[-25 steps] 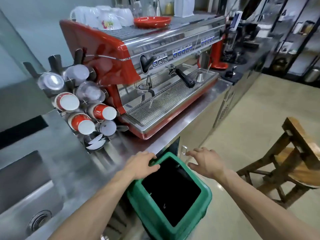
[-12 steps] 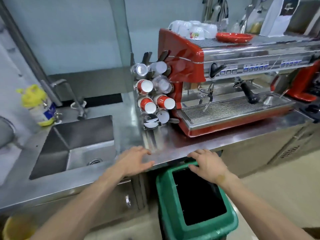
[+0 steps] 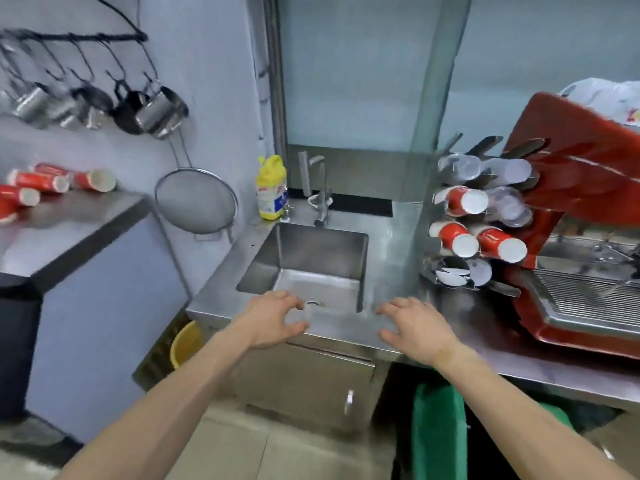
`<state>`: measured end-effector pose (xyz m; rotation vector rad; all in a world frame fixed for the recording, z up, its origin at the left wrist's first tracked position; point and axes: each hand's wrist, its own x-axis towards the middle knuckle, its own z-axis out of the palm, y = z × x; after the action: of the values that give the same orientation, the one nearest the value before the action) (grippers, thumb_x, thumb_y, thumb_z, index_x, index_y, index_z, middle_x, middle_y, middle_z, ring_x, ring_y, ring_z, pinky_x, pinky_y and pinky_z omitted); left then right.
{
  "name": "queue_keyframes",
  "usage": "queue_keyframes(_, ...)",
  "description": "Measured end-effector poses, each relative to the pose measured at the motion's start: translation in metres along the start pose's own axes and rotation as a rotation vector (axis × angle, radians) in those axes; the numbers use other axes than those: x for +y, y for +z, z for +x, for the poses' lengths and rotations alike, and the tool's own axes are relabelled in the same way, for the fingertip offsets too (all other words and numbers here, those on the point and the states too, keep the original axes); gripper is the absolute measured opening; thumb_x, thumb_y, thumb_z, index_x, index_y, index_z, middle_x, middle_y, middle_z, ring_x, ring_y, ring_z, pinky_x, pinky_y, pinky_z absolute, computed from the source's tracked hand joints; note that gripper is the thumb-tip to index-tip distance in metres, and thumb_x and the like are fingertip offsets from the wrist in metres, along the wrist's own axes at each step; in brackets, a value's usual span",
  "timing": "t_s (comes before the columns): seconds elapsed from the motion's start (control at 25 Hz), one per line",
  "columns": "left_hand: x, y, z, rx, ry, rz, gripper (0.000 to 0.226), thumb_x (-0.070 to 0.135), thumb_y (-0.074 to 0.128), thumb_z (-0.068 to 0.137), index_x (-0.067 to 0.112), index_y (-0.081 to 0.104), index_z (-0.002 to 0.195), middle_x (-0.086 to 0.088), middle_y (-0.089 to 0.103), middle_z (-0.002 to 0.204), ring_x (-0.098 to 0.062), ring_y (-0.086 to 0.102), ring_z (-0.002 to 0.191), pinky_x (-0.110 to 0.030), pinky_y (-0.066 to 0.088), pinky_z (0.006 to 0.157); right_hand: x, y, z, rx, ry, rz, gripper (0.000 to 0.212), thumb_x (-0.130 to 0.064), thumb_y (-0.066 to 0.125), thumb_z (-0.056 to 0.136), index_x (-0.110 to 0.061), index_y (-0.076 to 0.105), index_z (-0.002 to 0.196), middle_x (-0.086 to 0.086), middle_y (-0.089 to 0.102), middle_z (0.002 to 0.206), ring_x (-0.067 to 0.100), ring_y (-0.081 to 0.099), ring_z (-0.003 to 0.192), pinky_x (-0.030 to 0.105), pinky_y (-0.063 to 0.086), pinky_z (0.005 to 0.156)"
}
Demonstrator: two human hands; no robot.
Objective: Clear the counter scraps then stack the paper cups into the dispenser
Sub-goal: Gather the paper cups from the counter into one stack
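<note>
Head view: both hands hover empty over the near edge of the steel tabletop [image 3: 391,237], by the sink [image 3: 304,268]. The left hand [image 3: 273,322] has its fingers curled loosely around nothing, and the right hand [image 3: 417,325] is spread, palm down. Both forearms reach forward, roughly parallel.

No scraps show on the surface here, so the cup step looks next. The loose red paper cups [image 3: 52,183] lie on their sides on the side counter [image 3: 69,223] at far left, well apart from the cup dispenser [image 3: 481,223] at right beside the red espresso machine [image 3: 585,209]. To do it well, I would nest the cups the same way round first, then slide the stack into a free dispenser tube.
</note>
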<state>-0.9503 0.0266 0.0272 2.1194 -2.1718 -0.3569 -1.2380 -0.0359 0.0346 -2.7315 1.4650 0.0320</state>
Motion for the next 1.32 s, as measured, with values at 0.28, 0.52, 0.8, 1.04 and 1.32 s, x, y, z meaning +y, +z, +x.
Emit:
queue_keyframes(0.28, -0.150, -0.040, -0.123, 0.023, -0.242, 0.060, 0.052, 0.066, 0.045, 0.091, 0.032, 0.057, 0.128, 0.003, 0.060, 0.124, -0.022, 0.056, 0.117, -0.038, 0.047, 0.088, -0.173, -0.012, 0.069, 0.022, -0.314, -0.004, 0.045, -0.050, 0.047, 0.095, -0.035, 0.053, 0.137, -0.007, 0.055, 0.141, 0.020, 0.048, 0.131, 0.037, 0.040, 0.105)
queue_keyframes(0.52, -0.266, -0.062, -0.240, -0.002, -0.465, 0.102, 0.056, 0.066, 0.044, 0.090, 0.030, 0.055, 0.132, 0.001, 0.059, 0.130, -0.023, 0.058, 0.117, -0.040, 0.047, 0.093, -0.326, -0.010, 0.103, 0.016, -0.524, -0.054, 0.042, -0.053, 0.045, 0.094, -0.033, 0.055, 0.129, -0.003, 0.061, 0.129, 0.024, 0.054, 0.122, 0.039, 0.045, 0.095)
queue_keyframes(0.8, -0.365, -0.088, -0.343, -0.063, -0.699, 0.173, 0.052, 0.064, 0.046, 0.088, 0.024, 0.064, 0.116, -0.001, 0.065, 0.114, -0.024, 0.062, 0.104, -0.039, 0.052, 0.083, -0.476, -0.014, 0.127, 0.016, -0.678, -0.075, 0.040, -0.053, 0.048, 0.094, -0.034, 0.056, 0.128, -0.003, 0.064, 0.123, 0.020, 0.059, 0.112, 0.037, 0.049, 0.086)
queue_keyframes(1.04, -0.425, -0.103, -0.364, -0.042, -0.781, 0.139, 0.052, 0.064, 0.045, 0.089, 0.024, 0.063, 0.117, -0.002, 0.064, 0.116, -0.025, 0.061, 0.106, -0.040, 0.053, 0.087, -0.536, -0.026, 0.166, 0.071, -0.714, -0.051, 0.039, -0.050, 0.049, 0.097, -0.033, 0.055, 0.132, -0.004, 0.064, 0.125, 0.017, 0.060, 0.109, 0.030, 0.049, 0.086)
queue_keyframes(1.32, -0.511, -0.120, -0.329, -0.024, -0.829, 0.110, 0.051, 0.067, 0.044, 0.086, 0.028, 0.062, 0.115, 0.002, 0.062, 0.117, -0.023, 0.060, 0.108, -0.039, 0.051, 0.086, -0.581, -0.034, 0.264, 0.087, -0.754, -0.100, 0.042, -0.051, 0.047, 0.097, -0.031, 0.055, 0.134, -0.001, 0.063, 0.128, 0.019, 0.060, 0.110, 0.028, 0.047, 0.080)
